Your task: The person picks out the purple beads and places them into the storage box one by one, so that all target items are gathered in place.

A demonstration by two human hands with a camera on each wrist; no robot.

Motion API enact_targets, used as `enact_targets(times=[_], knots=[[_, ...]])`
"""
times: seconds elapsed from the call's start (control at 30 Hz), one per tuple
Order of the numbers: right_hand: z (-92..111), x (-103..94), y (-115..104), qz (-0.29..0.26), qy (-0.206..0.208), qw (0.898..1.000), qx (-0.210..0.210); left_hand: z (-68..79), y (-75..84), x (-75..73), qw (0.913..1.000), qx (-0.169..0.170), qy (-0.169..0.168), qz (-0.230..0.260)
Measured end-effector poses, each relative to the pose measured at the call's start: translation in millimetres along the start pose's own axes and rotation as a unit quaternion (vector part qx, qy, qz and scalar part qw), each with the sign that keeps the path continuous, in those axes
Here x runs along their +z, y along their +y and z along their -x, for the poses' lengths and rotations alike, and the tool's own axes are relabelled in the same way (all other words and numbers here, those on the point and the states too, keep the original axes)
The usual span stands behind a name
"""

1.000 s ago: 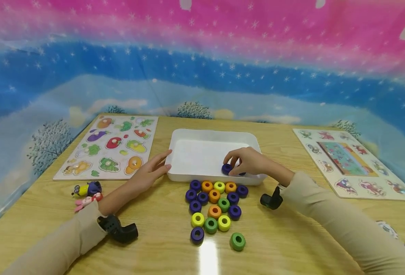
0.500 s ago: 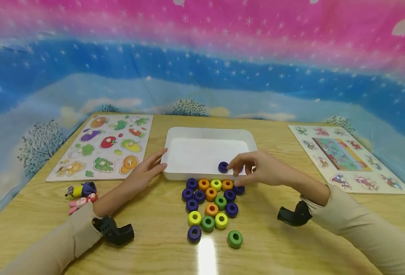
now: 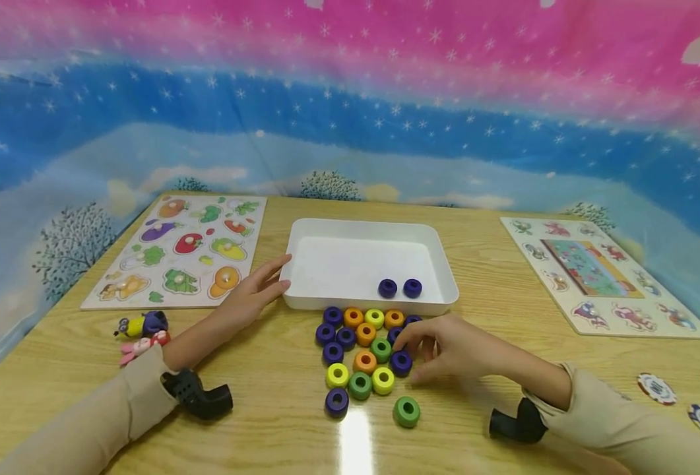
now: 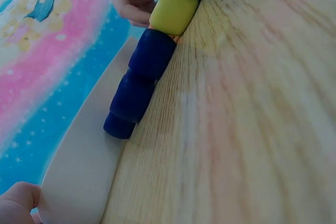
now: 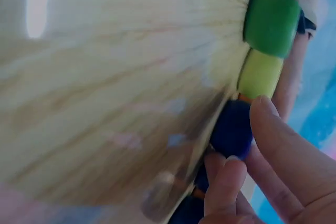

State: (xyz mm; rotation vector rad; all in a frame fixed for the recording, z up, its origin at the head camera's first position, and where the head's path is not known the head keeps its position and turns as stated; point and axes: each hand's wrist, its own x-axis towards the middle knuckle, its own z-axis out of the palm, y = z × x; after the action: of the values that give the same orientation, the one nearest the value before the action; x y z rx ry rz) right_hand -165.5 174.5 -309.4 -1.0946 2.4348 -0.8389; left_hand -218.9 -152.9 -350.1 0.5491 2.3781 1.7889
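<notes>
My right hand (image 3: 459, 349) is at the right edge of a cluster of ring-shaped beads, with thumb and curled fingers around a dark purple bead (image 3: 401, 363). In the right wrist view the thumb and a fingertip lie against opposite sides of that dark purple bead (image 5: 232, 129), which is still down among the others. My left hand (image 3: 251, 300) touches the left wall of a white tray (image 3: 370, 305) with nearly straight fingers. Two purple beads (image 3: 388, 288) sit inside the tray, near its front right. Orange, yellow, green (image 3: 407, 411) and purple beads lie before it.
A vegetable puzzle board (image 3: 189, 244) lies left of the tray, a sea-animal puzzle board (image 3: 599, 270) to the right. Two small toy figures (image 3: 142, 324) lie by the left forearm. Poker chips (image 3: 656, 388) are at the right.
My right hand has let go of a purple bead in the tray and moved out, toward the front, to another purple bead in the cluster. The left hand stays at the tray.
</notes>
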Motion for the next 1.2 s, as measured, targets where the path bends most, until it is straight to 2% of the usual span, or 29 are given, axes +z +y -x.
enact_targets(times=[0.17,0.3,0.4,0.5,0.63,0.73,0.93,1.2], knots=[[-4,1.4,-6,0.025,-0.003,1.000,0.010,1.0,-0.7,-0.6,1.0000,-0.005,0.002,0.003],[-4,-11.0,-8,0.018,0.007,1.000,0.017,1.3,-0.1,-0.5,1.0000,-0.008,0.002,0.002],[-7,-29.3,-8,0.016,0.042,0.999,0.030,1.0,1.2,-0.7,0.9999,-0.008,0.004,0.007],[-15,-49.6,-2,0.029,0.096,0.994,0.043,0.1,1.8,-1.1,0.9999,-0.007,0.006,0.013],[-31,-68.4,17,0.048,0.156,0.983,0.080,0.0,1.0,-1.0,0.9999,-0.009,0.007,0.013],[-44,-74.7,35,0.057,0.174,0.977,0.106,0.4,-0.5,-0.4,0.9998,-0.012,0.007,0.012],[-66,-75.7,62,0.086,0.150,0.978,0.116,1.2,-1.4,0.7,0.9998,-0.013,0.008,0.010],[-80,-76.3,73,0.127,0.097,0.977,0.139,1.2,1.0,0.3,1.0000,-0.002,0.006,0.004]])
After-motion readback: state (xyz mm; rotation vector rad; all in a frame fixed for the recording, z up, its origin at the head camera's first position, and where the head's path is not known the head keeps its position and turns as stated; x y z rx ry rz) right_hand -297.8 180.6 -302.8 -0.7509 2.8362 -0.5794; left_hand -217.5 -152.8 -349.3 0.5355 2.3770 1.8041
